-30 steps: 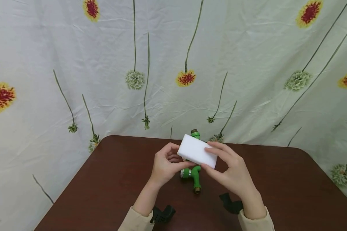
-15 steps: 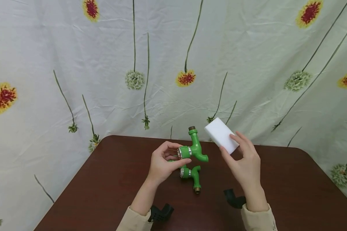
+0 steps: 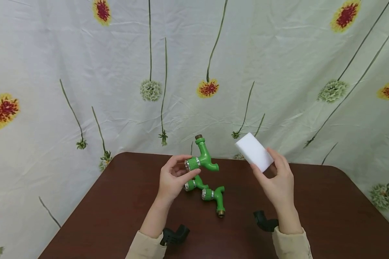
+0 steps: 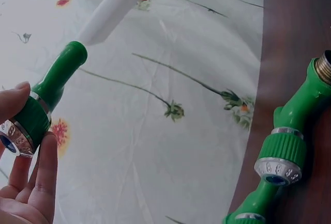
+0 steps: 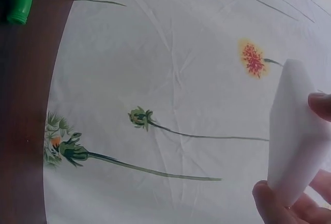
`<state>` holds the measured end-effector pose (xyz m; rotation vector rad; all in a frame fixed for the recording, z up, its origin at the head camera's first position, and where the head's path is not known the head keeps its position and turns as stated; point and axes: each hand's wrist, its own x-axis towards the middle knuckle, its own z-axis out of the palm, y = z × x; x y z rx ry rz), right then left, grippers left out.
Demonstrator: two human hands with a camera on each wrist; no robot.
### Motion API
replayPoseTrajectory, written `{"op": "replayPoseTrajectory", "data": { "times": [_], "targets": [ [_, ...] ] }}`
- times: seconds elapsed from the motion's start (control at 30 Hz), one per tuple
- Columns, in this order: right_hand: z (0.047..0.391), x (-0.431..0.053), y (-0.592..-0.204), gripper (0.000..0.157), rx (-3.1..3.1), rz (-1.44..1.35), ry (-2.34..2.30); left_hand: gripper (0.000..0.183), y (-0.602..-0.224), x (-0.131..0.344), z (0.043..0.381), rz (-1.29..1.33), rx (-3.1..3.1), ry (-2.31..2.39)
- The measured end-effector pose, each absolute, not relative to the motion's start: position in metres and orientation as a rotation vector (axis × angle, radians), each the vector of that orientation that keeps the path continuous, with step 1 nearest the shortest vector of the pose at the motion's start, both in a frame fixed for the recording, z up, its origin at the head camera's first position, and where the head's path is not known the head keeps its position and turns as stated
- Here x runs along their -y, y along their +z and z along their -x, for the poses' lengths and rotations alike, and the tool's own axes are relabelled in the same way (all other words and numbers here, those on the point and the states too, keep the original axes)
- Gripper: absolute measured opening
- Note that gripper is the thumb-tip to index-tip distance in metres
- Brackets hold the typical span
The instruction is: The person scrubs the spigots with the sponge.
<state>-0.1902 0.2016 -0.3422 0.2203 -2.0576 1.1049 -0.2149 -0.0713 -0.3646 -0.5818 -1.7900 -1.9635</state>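
In the head view my left hand [image 3: 172,178] pinches a green faucet [image 3: 206,158] by its ribbed knob, above the table. Its threaded brass end points up and its spout points right. My right hand [image 3: 278,178] holds a white sponge block [image 3: 254,151] by its lower end, tilted and apart from the faucet. The left wrist view shows the thumb and fingers around the knob [image 4: 32,120] with its silver cap. Seen from the right wrist, the thumb and fingertips press on the sponge [image 5: 296,131].
Two more green faucets lie on the dark brown table: a nearer faucet [image 3: 218,198] and one behind it [image 3: 195,183]. Black wrist mounts [image 3: 175,235] sit near both cuffs. A flower-printed white cloth [image 3: 194,72] hangs behind the table [image 3: 123,201].
The sponge, earlier in front of the faucet and near both hands, has moved right with my right hand. My left hand has drawn left with the faucet, uncovering another faucet on the table.
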Motion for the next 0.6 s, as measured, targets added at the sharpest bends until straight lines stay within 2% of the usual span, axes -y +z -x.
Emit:
{"op": "replayPoseTrajectory", "data": {
  "times": [0.37, 0.6],
  "targets": [
    [0.198, -0.207, -0.352, 0.054, 2.163, -0.088, 1.102, 0.04, -0.38, 0.084, 0.229, 0.42, 1.677, -2.087],
    [0.203, -0.209, -0.359, 0.063, 2.359, 0.024, 1.07, 0.039, -0.385, 0.089, 0.23, 0.22, 1.693, -2.119]
  ]
}}
